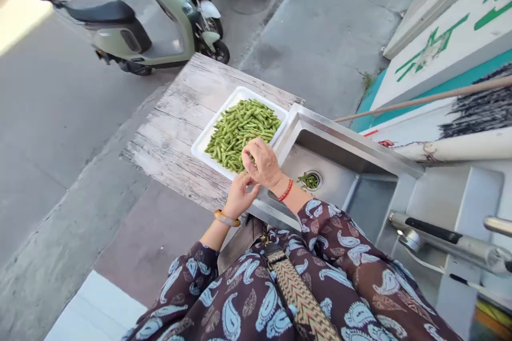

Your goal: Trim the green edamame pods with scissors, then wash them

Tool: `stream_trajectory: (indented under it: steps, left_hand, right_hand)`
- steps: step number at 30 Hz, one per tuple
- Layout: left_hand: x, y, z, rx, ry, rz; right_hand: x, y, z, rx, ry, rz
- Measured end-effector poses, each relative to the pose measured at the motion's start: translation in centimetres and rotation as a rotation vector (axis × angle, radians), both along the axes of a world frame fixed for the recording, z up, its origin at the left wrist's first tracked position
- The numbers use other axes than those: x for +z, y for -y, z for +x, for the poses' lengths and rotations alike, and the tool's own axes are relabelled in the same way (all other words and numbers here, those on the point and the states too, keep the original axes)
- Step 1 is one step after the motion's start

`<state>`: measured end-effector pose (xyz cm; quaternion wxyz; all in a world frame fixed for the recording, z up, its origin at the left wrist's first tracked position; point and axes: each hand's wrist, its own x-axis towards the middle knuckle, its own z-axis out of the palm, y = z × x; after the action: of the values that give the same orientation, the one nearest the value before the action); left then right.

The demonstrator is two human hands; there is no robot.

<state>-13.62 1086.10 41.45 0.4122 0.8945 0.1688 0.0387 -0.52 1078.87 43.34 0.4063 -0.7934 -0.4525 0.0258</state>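
A white tray (199,149) is heaped with short green bean pieces (244,125). Over its near edge, my right hand (262,162), with a red bracelet at the wrist, is closed with the fingers curled in. Some green shows at its fingertips, but I cannot tell whether it is in the hand or behind it. My left hand (242,194), wearing a bangle, is closed just below, its fingertips close to the right hand. Whatever the left fingers hold is hidden.
The tray rests on a weathered wooden board (172,128). To its right is a metal sink (332,157) with green scraps (309,180) at the drain. A stick (420,101) leans behind it. Scooters (136,42) are parked beyond the board.
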Motion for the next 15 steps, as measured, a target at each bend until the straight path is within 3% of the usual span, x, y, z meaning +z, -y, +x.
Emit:
stream_trajectory:
  steps: [2,4,6,8,10,12,15]
  left_hand:
    - [-0.7,1.5,1.7,-0.165,-0.017,0.048]
    - [-1.7,3.3,4.1,-0.347,-0.07,0.112]
    - [-3.0,5.2,6.8,-0.521,-0.155,0.199]
    - [-4.7,7.0,9.7,-0.645,-0.251,0.304]
    - [-6.7,8.3,12.3,-0.684,-0.334,0.396]
    - [-9.0,9.3,14.3,-0.627,-0.402,0.437]
    - [-12.6,10.7,16.1,-0.507,-0.526,0.413]
  right_hand:
    - [-1.1,4.8,-0.5,-0.006,-0.012,-0.024]
    - [-3.2,10.9,-0.3,-0.046,-0.055,-0.226]
    - [-6.0,17.7,0.3,-0.221,-0.176,-0.549]
    - [-9.0,24.2,1.1,-0.387,-0.247,-0.678]
    - [-11.7,29.6,1.9,-0.485,-0.305,-0.772]
    - [-14.0,33.2,2.6,-0.537,-0.357,-0.844]
    - [-17.4,35.0,3.3,-0.527,-0.428,-0.898]
